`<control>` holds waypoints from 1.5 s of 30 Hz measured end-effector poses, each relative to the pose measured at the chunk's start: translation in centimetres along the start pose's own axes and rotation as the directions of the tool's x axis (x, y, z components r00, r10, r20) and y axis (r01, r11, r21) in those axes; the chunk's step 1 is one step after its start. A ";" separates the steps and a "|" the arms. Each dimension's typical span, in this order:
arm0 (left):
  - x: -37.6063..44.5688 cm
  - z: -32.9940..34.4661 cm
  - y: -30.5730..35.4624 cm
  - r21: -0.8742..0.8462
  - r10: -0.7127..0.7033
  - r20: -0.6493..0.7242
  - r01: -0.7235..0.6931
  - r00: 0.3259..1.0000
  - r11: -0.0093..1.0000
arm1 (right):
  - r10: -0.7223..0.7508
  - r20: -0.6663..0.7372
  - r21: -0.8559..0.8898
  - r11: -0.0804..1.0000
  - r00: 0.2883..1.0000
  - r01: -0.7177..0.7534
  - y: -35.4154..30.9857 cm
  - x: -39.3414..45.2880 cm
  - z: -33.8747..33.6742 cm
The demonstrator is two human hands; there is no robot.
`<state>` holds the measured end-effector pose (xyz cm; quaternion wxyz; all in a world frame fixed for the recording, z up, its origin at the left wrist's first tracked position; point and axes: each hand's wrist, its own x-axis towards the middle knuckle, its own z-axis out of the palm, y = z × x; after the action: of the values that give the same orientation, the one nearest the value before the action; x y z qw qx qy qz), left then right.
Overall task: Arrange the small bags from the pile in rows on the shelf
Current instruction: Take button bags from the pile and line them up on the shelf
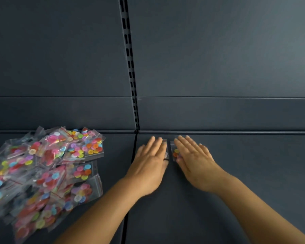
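Shelf: dark grey metal shelf (236, 182) fills the view, split by a seam running up from the near edge.
Pile: on the near left, the pile (44, 171) of small clear bags stuffed with bright buttons sprawls over the left panel, well apart from both hands.
Left hand: the left hand (151, 160) lies flat, palm down, fingers straight and close together, pressing on a small bag (166, 154) of which only a sliver shows at its right edge.
Right hand: the right hand (194, 158) is flat as well, fingers straight and slightly spread, pressing on a second bag (174, 152), orange and yellow buttons peeking out beside the thumb.
Bags: the two sit just beside each other, close to the back of the shelf.
Back: a slotted upright (129, 67) rises between two plain dark back panels (218, 50).
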<state>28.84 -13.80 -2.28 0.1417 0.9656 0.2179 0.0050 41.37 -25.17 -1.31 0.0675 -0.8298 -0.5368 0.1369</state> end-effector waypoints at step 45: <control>-4.7 -2.6 -0.7 -0.003 -0.201 -0.281 0.208 0.939 0.978 | -0.054 -0.180 0.022 0.998 0.982 0.058 -6.0 0.6 0.8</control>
<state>24.14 -14.50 0.26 0.0965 0.9291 0.3349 0.1237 36.18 -22.20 -0.58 0.1305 -0.8224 -0.5497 0.0670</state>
